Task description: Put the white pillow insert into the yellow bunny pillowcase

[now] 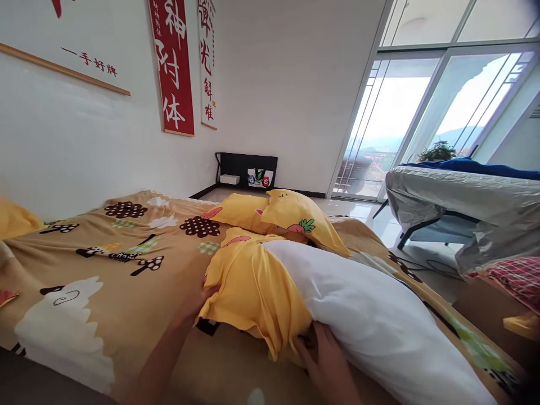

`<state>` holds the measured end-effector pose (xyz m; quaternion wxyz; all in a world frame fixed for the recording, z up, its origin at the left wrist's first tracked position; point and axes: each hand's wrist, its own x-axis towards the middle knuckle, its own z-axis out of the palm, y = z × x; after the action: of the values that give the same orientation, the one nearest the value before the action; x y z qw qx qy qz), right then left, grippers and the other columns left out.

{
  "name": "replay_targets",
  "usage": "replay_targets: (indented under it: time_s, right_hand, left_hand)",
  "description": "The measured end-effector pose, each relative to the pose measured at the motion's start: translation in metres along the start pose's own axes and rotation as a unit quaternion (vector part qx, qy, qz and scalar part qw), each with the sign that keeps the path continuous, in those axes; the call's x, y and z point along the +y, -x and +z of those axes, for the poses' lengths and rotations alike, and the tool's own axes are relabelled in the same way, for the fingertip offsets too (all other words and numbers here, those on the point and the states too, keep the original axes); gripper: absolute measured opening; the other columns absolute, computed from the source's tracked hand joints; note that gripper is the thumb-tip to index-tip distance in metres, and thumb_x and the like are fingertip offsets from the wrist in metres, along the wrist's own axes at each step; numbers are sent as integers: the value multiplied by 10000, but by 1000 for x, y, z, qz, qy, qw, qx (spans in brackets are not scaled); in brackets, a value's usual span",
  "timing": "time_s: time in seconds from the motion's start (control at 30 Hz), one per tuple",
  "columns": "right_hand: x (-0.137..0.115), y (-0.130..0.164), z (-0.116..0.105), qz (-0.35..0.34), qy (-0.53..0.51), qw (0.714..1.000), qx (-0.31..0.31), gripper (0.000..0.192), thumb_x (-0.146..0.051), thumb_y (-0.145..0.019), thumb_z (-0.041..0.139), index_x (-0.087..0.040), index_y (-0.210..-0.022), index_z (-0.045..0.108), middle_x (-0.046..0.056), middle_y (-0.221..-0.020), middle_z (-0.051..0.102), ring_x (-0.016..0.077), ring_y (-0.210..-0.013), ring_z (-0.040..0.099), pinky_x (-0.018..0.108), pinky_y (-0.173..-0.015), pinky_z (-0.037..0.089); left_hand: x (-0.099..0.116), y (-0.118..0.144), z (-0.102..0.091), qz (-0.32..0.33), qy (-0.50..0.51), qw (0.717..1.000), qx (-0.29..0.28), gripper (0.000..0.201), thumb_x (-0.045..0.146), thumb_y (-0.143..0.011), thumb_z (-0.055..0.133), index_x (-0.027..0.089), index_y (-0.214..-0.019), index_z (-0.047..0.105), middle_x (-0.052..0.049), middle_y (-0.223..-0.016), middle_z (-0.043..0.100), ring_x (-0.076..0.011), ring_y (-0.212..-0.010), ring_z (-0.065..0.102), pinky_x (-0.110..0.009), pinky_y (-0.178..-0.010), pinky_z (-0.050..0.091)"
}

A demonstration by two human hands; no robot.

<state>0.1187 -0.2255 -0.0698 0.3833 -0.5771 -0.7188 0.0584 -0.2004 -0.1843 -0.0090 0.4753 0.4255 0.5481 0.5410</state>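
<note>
A white pillow point(379, 320) lies on the bed with its far end inside a yellow pillowcase point(253, 287) printed with carrots. My left hand point(198, 301) grips the left edge of the pillowcase, partly hidden under the cloth. My right hand point(323, 351) pinches the case's open hem where it meets the white pillow. A second pillow in a yellow carrot case point(291, 216) lies just behind.
The bed carries a tan cartoon-sheep sheet point(84, 275). Red and white banners point(172, 62) hang on the left wall. A covered lounge chair point(464, 202) stands at the right by the glass balcony doors point(392, 118). A black shelf point(247, 169) sits in the far corner.
</note>
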Motion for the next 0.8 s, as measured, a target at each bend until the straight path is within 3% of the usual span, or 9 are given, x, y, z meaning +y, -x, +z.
replay_targets:
  time_s: [0.17,0.27,0.33,0.47,0.57,0.7,0.8]
  right_hand:
    - [-11,-19,-15,119,-92,987,-51,566,-677,-712,509,-133,-803,641,114,-803,666,231,-726,609,316,-663,477]
    - [-11,-17,-32,121,-90,985,-84,619,-743,-697,459,-145,-645,611,86,-638,614,198,-623,554,276,-577,409]
    - [-10,-13,-44,110,-69,988,-84,621,-747,-717,430,-156,-612,594,70,-603,593,178,-595,532,258,-557,377]
    - [-9,-5,-58,69,4,995,-66,513,-624,-806,403,-183,-611,579,42,-585,600,157,-539,517,254,-547,342]
    - [-11,-5,-66,-7,48,998,-43,439,-473,-894,356,-197,-634,578,28,-626,627,148,-553,560,247,-539,333]
    - [-21,-16,-82,-112,141,982,52,375,-302,-933,314,-210,-700,593,12,-688,630,121,-578,593,233,-512,302]
    - [-24,-24,-91,-133,229,959,102,314,-272,-913,355,-214,-693,572,-6,-661,604,125,-523,568,246,-468,234]
  left_hand:
    - [57,6,20,52,74,995,-38,714,424,-538,832,130,-1152,614,-143,-1126,695,-324,-1016,663,-377,-825,558]
    - [82,-1,13,27,110,992,-60,601,498,-635,736,130,-1101,645,-125,-1039,720,-314,-951,684,-374,-760,568]
    - [86,-12,0,21,81,995,-45,525,549,-678,649,135,-1001,678,-129,-968,729,-323,-959,679,-378,-744,569]
    - [71,-33,-26,50,-1,999,9,340,449,-590,703,179,-796,689,-113,-902,737,-335,-1078,626,-335,-781,556]
    - [51,-40,-38,54,-33,998,19,298,370,-528,736,180,-749,678,-105,-896,739,-330,-1059,626,-333,-775,552]
    - [26,-35,-52,27,-86,996,-16,280,382,-521,721,150,-669,670,-110,-768,728,-336,-846,669,-390,-703,551]
    - [17,-22,-64,10,-135,989,-50,253,277,-438,771,157,-644,688,-102,-770,730,-351,-885,661,-374,-749,549]
